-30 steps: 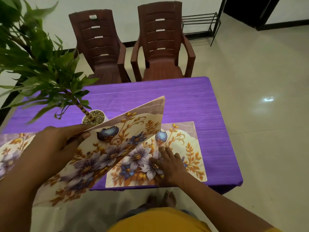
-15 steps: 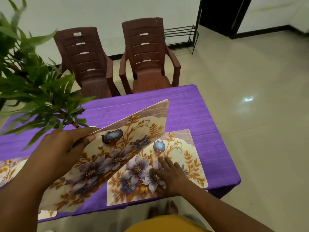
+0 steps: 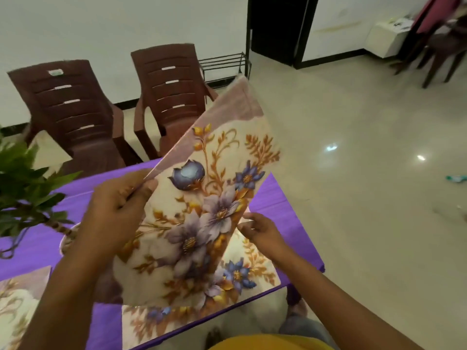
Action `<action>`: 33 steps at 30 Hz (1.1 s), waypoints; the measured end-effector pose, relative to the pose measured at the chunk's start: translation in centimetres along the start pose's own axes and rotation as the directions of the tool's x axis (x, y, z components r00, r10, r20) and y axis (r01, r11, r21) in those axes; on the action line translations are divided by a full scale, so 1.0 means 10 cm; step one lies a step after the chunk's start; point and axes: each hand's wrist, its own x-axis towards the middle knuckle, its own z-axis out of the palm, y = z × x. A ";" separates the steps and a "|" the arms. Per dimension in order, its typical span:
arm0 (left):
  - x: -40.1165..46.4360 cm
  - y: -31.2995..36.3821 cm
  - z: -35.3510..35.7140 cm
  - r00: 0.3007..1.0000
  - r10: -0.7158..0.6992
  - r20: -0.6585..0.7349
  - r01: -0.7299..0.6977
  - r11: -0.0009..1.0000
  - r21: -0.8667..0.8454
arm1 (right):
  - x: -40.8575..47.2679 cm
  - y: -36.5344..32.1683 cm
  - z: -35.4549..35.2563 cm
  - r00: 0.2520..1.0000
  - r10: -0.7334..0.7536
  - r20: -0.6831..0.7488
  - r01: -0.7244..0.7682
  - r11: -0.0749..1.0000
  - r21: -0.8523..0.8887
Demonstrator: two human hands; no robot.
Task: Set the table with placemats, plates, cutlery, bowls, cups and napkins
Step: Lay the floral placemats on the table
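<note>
A placemat (image 3: 17, 306) is lying at the tabletop's (image 3: 38, 248) eight o'clock corner, near the potted plant (image 3: 22, 188). My left hand (image 3: 113, 210) is closing its grip on a raised floral placemat (image 3: 202, 210), tilting toward one o'clock. Beneath it another placemat (image 3: 255, 263) is lying flat at five o'clock, my right hand (image 3: 262, 231) hovering above, fingers loosely curled and holding nothing.
</note>
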 end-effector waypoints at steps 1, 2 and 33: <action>0.06 0.04 0.17 1.000 -0.007 -0.007 0.006 0.998 -0.067 | 0.03 -0.06 -0.15 0.999 -0.001 -0.046 0.004 0.997 0.074; 0.12 0.08 0.35 1.000 -0.021 -0.020 0.018 0.993 -0.117 | 0.08 -0.11 -0.33 0.996 0.001 -0.089 0.011 0.991 0.137; 1.45 1.57 4.85 0.826 -0.548 0.130 0.518 0.650 -0.556 | 1.31 -0.36 -5.24 0.947 0.233 -0.219 -0.096 0.861 0.500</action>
